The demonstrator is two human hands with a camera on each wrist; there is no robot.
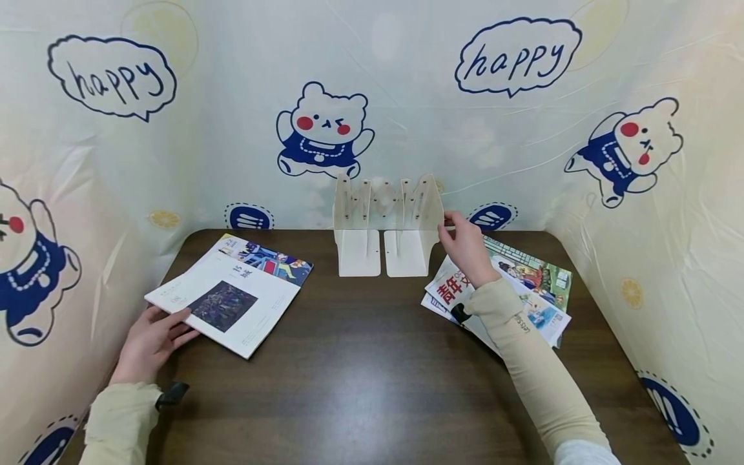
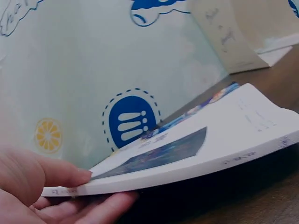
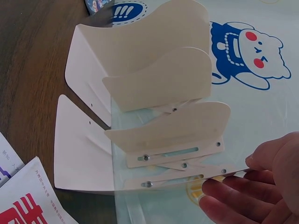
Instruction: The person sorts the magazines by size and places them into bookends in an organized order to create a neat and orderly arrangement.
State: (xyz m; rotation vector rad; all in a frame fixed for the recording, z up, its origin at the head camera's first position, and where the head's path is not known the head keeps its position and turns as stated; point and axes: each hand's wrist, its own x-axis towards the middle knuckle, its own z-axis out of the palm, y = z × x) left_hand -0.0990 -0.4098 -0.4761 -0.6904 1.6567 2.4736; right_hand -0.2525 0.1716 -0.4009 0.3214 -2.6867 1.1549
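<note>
My left hand (image 1: 150, 342) grips the near left corner of a white magazine (image 1: 270, 307) with a dark square picture on its cover. In the left wrist view the thumb lies on top and the fingers curl beneath the spine, which is lifted off the table. At the back of the table stands a white expandable book rack (image 1: 357, 255) with upright panels and linked slotted bars. My right hand (image 1: 467, 252) pinches the edge of its right side panel, as the right wrist view shows.
Under the white magazine, a colourful magazine (image 1: 285, 265) shows at the far side. Several overlapping magazines (image 1: 447, 287) lie on the right of the dark wooden table (image 1: 349, 387). A printed curtain (image 1: 407, 129) hangs behind and along both sides.
</note>
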